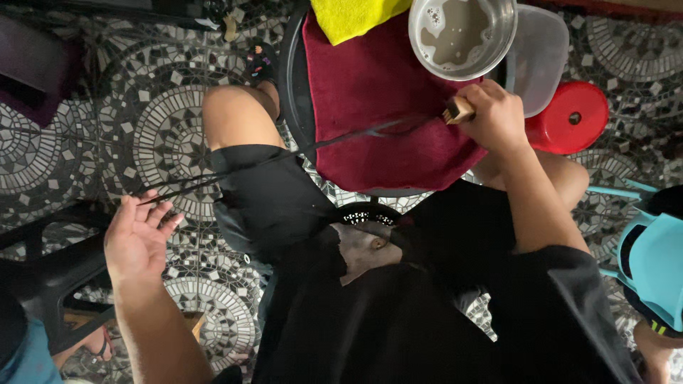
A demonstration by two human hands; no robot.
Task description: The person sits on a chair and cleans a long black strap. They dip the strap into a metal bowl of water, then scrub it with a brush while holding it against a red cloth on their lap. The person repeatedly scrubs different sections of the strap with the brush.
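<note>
A long dark lace (250, 164) stretches taut from my left hand (137, 240) up to a maroon towel (377, 92) spread over a round black surface (290, 85) between my knees. My left hand grips the lace's end at the lower left, with the fingers loosely curled. My right hand (499, 118) is closed on a small wooden brush (459, 110), whose bristles press the lace's other end against the towel. A metal bowl (418, 44) of murky water stands just above the brush.
A yellow cloth (350, 16) lies at the towel's top edge. A clear plastic container (542, 51) and a round red plastic object (570, 117) sit to the right, with a blue plastic chair (654, 263) beyond. The floor is patterned mosaic tile (85, 135). Dark furniture (50, 277) stands lower left.
</note>
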